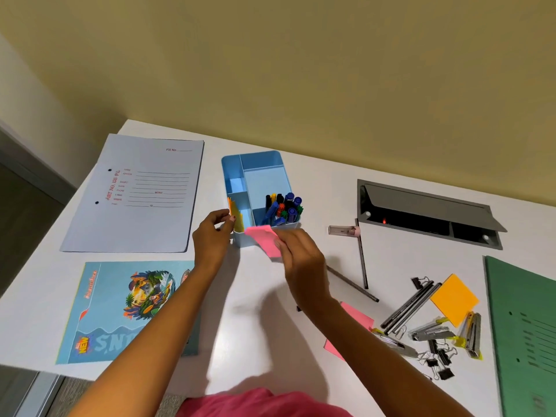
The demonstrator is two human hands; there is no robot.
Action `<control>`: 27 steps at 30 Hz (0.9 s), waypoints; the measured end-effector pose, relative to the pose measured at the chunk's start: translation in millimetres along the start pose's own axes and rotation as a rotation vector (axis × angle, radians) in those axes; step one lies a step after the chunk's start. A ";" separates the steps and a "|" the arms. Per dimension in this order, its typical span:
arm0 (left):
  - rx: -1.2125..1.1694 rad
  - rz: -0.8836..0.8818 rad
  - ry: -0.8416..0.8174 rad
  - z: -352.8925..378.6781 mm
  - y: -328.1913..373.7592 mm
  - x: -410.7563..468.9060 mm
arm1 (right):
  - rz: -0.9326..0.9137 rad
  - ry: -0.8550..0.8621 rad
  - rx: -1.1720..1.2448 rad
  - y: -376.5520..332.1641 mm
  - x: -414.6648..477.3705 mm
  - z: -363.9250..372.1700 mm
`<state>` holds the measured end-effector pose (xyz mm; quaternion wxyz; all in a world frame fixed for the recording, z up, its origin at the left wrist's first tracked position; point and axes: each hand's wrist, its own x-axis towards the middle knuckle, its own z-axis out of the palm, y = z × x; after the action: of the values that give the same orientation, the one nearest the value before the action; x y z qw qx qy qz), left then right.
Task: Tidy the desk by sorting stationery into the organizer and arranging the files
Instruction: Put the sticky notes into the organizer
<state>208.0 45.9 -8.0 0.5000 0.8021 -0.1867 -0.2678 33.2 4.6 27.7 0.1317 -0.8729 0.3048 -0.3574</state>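
While pens (284,207) crowd the organizer (264,183) — pencils (361,254) lie right.

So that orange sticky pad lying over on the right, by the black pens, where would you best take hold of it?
Probably its far right edge. The orange sticky pad lies flat, with black pens along its left side and silvery metal strips at its near corner; only the far right edge faces bare desk. Come in from the right and pinch there.

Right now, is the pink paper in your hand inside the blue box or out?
Out. The right hand pinches the pink paper in front of the blue box, not inside any compartment.
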 end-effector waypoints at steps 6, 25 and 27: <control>-0.014 -0.012 -0.008 -0.6 2.2 -2.3 | 0.092 -0.279 -0.319 -18.6 48.0 42.3; 0.056 -0.055 -0.046 -0.5 0.7 -9.9 | 0.116 -0.235 -0.008 4.1 7.2 48.2; 0.060 -0.048 -0.062 -1.0 -3.2 -15.1 | 0.106 -0.187 -0.027 20.1 -17.0 34.9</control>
<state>196.8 56.5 -6.9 0.4633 0.8123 -0.1907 -0.2986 39.5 0.0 -15.4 0.1666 -0.8868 0.3415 -0.2629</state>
